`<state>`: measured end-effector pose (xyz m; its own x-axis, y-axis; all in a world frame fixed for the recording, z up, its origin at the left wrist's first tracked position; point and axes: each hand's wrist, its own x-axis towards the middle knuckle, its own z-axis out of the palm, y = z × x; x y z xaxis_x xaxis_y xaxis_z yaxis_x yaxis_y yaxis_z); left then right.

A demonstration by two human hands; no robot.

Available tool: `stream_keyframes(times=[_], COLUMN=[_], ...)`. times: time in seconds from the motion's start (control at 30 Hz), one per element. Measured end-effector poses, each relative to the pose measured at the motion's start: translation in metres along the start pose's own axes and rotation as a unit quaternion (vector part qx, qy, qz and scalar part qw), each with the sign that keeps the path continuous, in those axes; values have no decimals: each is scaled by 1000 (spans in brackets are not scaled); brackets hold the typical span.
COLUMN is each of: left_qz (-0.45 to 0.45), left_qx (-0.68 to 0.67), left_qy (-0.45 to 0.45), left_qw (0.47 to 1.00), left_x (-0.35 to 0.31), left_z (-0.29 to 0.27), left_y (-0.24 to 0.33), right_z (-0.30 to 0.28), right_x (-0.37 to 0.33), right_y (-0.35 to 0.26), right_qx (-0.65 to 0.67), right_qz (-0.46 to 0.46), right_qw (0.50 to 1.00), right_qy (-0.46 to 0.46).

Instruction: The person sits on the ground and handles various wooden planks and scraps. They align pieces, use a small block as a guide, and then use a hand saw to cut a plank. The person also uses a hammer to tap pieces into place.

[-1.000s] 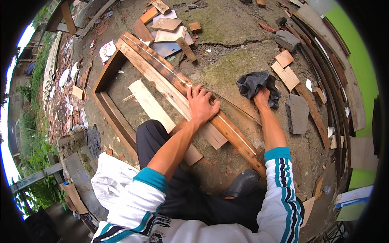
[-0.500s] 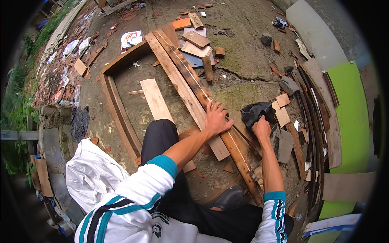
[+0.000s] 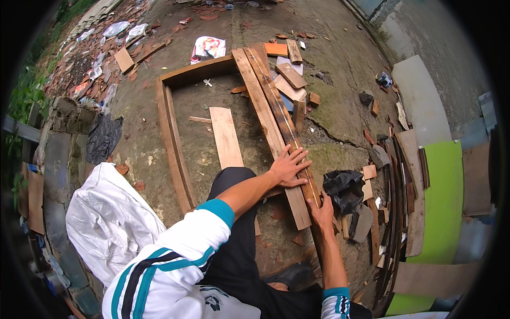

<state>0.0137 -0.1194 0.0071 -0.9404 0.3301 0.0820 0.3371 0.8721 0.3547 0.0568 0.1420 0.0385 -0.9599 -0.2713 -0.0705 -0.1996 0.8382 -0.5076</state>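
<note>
A long dark wooden beam (image 3: 276,101) with a pale line along its top runs from far to near in front of me. Beside its left edge lies a lighter plank (image 3: 261,110). My left hand (image 3: 290,167) rests across the two boards, its fingers spread. Closer to me, my right hand (image 3: 321,211) grips the right side of the dark beam, thumb toward the top; the fingers underneath are hidden. Just to the right, a crumpled black plastic bag (image 3: 344,189) lies on the ground, apart from my right hand.
A wooden frame (image 3: 171,138) lies to the left, with a pale board (image 3: 226,138) inside it. Wood offcuts (image 3: 290,75) are piled beyond the beam. A grey block (image 3: 362,223) and long strips (image 3: 399,186) lie on the right. A white sack (image 3: 109,218) sits at left.
My right hand has let go of the black plastic bag and moved left onto the dark beam. My left hand stays on the boards, fingers now more spread. The view has shifted.
</note>
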Motion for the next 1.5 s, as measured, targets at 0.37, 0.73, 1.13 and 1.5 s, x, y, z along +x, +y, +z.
stream_keyframes(times=[0.37, 0.73, 1.13, 1.5], left_qz=[7, 25, 15, 15], left_qx=[6, 21, 38, 48], left_qy=[-4, 1, -26, -30], left_qw=[1000, 999, 999, 998], left_x=[0, 3, 4, 4], left_z=[-3, 4, 3, 4], left_y=[2, 0, 2, 2], right_z=[5, 2, 1, 4], right_x=[2, 5, 5, 2], right_y=[-14, -19, -21, -18], right_qx=[-30, -23, -6, -14], right_qz=[-33, -6, 10, -3], right_qw=[999, 999, 999, 1000], right_qy=[0, -25, -40, 1])
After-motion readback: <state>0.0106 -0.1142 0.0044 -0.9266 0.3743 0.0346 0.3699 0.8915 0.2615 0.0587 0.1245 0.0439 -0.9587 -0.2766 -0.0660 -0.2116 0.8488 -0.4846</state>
